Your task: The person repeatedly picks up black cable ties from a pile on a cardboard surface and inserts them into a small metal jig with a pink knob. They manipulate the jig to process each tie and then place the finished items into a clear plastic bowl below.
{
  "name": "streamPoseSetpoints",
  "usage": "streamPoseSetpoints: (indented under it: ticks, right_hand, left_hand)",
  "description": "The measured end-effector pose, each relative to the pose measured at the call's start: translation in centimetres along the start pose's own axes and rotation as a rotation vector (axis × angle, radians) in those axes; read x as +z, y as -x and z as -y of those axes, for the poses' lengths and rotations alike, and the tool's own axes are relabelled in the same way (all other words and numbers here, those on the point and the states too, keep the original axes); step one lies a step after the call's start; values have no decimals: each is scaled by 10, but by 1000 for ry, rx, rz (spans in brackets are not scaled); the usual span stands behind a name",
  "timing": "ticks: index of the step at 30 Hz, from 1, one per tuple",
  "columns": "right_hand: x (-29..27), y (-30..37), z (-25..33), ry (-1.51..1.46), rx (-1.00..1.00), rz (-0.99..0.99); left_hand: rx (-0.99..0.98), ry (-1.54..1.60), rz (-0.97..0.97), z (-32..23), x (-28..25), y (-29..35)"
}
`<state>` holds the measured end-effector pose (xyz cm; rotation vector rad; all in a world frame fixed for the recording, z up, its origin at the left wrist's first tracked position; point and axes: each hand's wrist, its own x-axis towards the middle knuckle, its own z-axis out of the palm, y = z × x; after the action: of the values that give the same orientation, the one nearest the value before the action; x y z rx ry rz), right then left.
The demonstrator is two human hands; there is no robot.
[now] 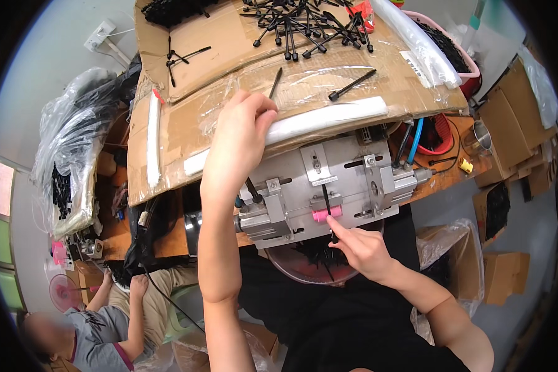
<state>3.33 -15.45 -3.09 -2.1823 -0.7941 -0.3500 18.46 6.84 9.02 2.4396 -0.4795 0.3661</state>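
My left hand (245, 118) reaches over the cardboard sheet (186, 118), its fingers curled closed. A thin black plastic rod (276, 82) sticks out from its fingers; the fingertips themselves are hidden. Lower down, my right hand (367, 253) pinches the near end of another black rod (326, 197), which lies across a metal fixture (297, 208). A pink sleeve (321, 215) sits beside that rod, just ahead of my index fingertip. One loose black rod (353, 84) with a thicker head lies on the cardboard, right of my left hand.
A pile of black rods (297, 28) covers the cardboard's far side. White padded strips (328, 121) run along its near edge. Below the fixture is a basin (285, 266) of black parts. A red basket (440, 139) stands right. A co-worker (105, 328) sits at lower left.
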Motion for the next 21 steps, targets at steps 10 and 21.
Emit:
streamPoseSetpoints:
  ticks: [10,21]
  right_hand:
    - [-59,-45,4,111,-136,-68]
    - [-102,-225,-65,648,-179,183]
  left_hand:
    - [15,-106,-178,-73,38,128]
    - [-43,-184,32,-91,105,166]
